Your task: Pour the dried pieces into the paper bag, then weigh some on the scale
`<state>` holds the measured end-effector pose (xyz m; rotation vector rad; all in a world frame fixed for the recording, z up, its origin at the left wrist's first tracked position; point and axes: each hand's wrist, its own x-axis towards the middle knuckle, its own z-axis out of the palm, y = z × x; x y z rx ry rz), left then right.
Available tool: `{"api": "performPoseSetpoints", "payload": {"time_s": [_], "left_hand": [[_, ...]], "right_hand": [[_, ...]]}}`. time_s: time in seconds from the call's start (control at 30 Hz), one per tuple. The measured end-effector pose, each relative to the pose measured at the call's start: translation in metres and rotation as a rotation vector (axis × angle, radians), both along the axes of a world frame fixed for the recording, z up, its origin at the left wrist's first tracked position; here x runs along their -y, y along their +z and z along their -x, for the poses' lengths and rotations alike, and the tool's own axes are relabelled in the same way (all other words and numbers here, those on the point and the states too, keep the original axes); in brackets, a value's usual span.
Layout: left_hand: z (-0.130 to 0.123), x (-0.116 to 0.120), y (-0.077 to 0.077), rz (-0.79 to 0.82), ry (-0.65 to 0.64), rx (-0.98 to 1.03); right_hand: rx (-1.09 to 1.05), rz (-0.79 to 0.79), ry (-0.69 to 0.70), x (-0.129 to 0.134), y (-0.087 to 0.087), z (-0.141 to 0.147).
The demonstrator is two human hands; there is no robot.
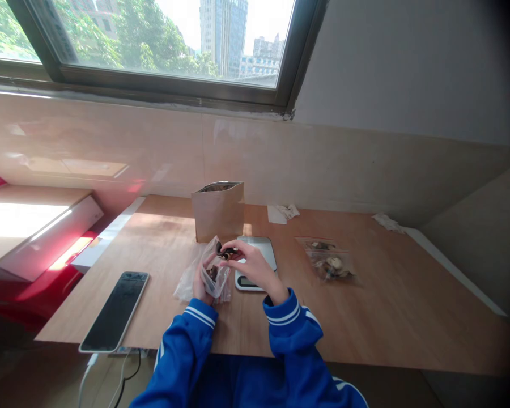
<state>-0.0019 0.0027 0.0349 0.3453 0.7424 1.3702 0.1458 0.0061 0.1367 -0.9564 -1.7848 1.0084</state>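
My left hand [200, 286] is closed round the side of a clear plastic bag [219, 289], whose mouth faces up. Some dark brown pieces [212, 272] show inside it. Just above the opening, my right hand [255, 265] pinches dark, curled pieces that look like dried mushroom [225, 253] between thumb and fingers. Beneath that hand lies a flat kitchen scale [263, 249] with a small display at its near edge, partly covered by the hand. Behind both hands a brown paper bag [218, 218] stands upright with its top open; its contents are barely visible.
Two clear zip bags [332, 265] with dried pieces lie to the right on the wooden table [391, 306]. A large phone or tablet [115, 311] lies near the front left edge, a white cable below it. Crumpled tissue [288, 211] rests by the wall.
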Motion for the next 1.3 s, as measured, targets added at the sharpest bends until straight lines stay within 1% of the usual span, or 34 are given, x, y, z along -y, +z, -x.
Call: {"api": "performPoseSetpoints", "payload": {"time_s": [0.07, 0.1, 0.17, 0.23, 0.3, 0.37, 0.43, 0.53, 0.67, 0.8, 0.93, 1.03, 1.13, 1.2, 1.23, 1.27, 1.3], "left_hand": [[0.0, 0.001, 0.004, 0.036, 0.004, -0.021], [0.0, 0.002, 0.005, 0.053, 0.013, -0.029], [0.0, 0.002, 0.007, 0.069, 0.023, -0.035], [-0.001, 0.002, 0.007, 0.06, 0.021, -0.034], [-0.001, 0.001, 0.005, 0.044, 0.012, -0.032], [0.0, 0.0, 0.004, 0.038, 0.006, -0.026], [0.0, 0.0, 0.002, 0.039, 0.009, -0.014], [0.0, 0.0, 0.002, 0.044, 0.01, -0.003], [0.001, -0.001, 0.001, 0.051, 0.003, 0.003], [0.002, -0.001, -0.002, 0.052, 0.008, -0.006], [0.003, -0.001, -0.005, 0.024, -0.003, -0.002], [0.003, 0.0, -0.004, 0.024, -0.007, -0.012], [0.002, 0.002, 0.002, 0.038, -0.006, -0.025], [0.002, 0.003, 0.006, 0.036, -0.012, -0.03], [0.001, 0.003, 0.007, 0.033, -0.016, -0.035], [0.001, 0.003, 0.008, 0.032, -0.02, -0.044], [0.001, 0.004, 0.008, 0.038, -0.022, -0.057]], "right_hand": [[-0.119, -0.015, -0.077, -0.009, 0.007, -0.002], [-0.179, -0.047, -0.127, -0.017, 0.013, -0.002], [-0.283, -0.156, -0.237, -0.038, 0.027, -0.002], [-0.314, -0.308, -0.348, -0.067, 0.044, 0.0], [-0.27, -0.455, -0.396, -0.098, 0.058, 0.003], [-0.146, -0.565, -0.397, -0.126, 0.065, 0.007], [-0.019, -0.641, -0.359, -0.145, 0.064, 0.012], [0.121, -0.657, -0.293, -0.156, 0.053, 0.017], [0.197, -0.648, -0.276, -0.148, 0.042, 0.017], [0.302, -0.677, -0.236, -0.135, 0.041, 0.01], [0.482, -0.649, -0.312, -0.124, 0.039, 0.006], [0.573, -0.625, -0.35, -0.115, 0.039, 0.008], [0.508, -0.617, -0.385, -0.097, 0.046, 0.013], [0.382, -0.594, -0.424, -0.078, 0.052, 0.016], [0.311, -0.567, -0.415, -0.066, 0.055, 0.017], [0.246, -0.53, -0.37, -0.054, 0.056, 0.018], [0.204, -0.481, -0.275, -0.043, 0.055, 0.019]]}}
